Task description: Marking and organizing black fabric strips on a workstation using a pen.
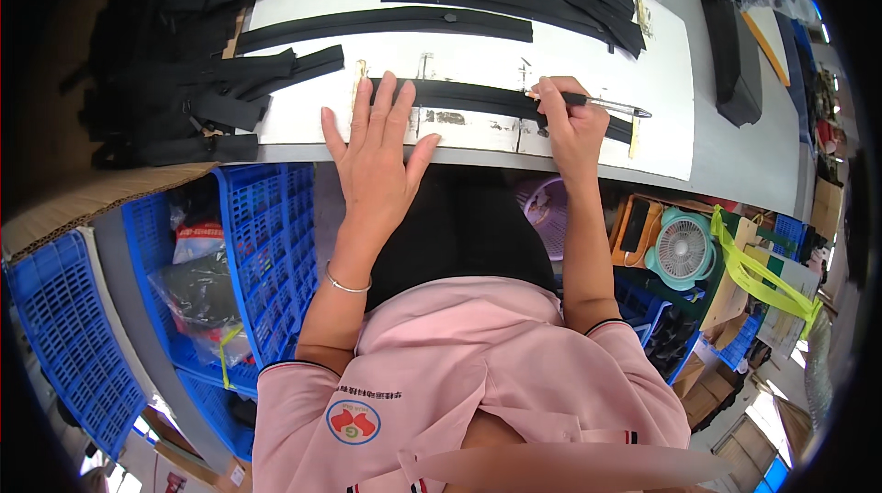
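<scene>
One black strip point(473, 94), flat on the white board point(663, 79): your left hand point(376, 155), fingers spread, over its left end, to press firmly (slack could skew marks); your right hand point(576, 128), pinching the pen point(625, 109), to guide lightly.

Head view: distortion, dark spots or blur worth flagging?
Head view: fisheye bows the front edge of the long grey table; corners go black. Head view: piled black fabric strips at left sink into darkness. Head view: smooth blurred patch at lower edge, but right hand and slim clear-barrelled pen look fairly sharp.
</scene>
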### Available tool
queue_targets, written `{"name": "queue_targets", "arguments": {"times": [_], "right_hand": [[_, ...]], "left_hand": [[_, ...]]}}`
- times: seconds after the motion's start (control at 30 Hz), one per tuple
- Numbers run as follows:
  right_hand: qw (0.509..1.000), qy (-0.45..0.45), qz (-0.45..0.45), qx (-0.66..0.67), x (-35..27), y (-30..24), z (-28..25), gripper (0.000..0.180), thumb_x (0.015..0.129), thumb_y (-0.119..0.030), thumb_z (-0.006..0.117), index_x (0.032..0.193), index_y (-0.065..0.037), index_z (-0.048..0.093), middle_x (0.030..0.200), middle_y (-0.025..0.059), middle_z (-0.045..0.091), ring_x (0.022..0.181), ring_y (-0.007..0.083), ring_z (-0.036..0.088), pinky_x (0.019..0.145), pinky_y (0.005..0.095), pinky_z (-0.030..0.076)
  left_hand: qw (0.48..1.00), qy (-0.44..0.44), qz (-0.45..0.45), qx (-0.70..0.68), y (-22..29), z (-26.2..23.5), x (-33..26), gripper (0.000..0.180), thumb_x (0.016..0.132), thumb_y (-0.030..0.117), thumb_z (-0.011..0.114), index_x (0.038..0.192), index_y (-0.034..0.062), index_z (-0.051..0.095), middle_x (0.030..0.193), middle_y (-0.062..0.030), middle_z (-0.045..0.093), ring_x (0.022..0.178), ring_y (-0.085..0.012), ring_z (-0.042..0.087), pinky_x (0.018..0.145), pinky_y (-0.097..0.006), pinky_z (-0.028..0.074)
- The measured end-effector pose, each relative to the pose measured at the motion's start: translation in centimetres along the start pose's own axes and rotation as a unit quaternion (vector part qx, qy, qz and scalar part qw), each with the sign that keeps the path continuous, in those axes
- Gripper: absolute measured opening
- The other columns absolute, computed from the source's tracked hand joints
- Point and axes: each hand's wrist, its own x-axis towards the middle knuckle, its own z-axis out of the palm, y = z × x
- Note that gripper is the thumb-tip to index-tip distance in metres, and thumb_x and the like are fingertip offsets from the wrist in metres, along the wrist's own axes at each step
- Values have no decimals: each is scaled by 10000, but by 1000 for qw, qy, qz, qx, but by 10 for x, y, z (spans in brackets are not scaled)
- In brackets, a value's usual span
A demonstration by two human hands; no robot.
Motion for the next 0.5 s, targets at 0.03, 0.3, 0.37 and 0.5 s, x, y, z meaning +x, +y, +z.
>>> {"name": "queue_targets", "arguments": {"times": [0.03,0.3,0.37,0.5], "right_hand": [[1000,0,1,2,0,-1,1,178,975,-119,678,883,25,728,679,-5,668,561,19,524,501,212,379],[997,-10,-58,-41,3,1,1,185,963,-142,695,865,13,721,651,41,657,520,62,538,492,238,392],[997,-23,-49,-51,2,-4,0,193,975,-125,672,880,38,715,724,36,684,581,61,560,539,230,415],[998,-32,-24,-52,1,-5,1,191,986,-97,649,897,61,709,805,35,716,654,64,593,601,229,453]], "left_hand": [[1000,-1,1,2,0,0,0,602,941,398,692,1454,120,542,1534,-78,500,1489,-287,361,1213,-605,65],[1000,-17,-16,-16,13,-4,3,608,960,311,684,1510,134,493,1590,-127,427,1529,-321,282,1226,-583,80],[998,-8,17,-59,24,0,8,598,952,295,692,1496,125,509,1584,-138,429,1515,-333,303,1223,-581,117],[978,32,62,-195,59,18,27,413,893,176,743,1289,80,675,1381,-126,599,1291,-328,524,1123,-477,345]]}}
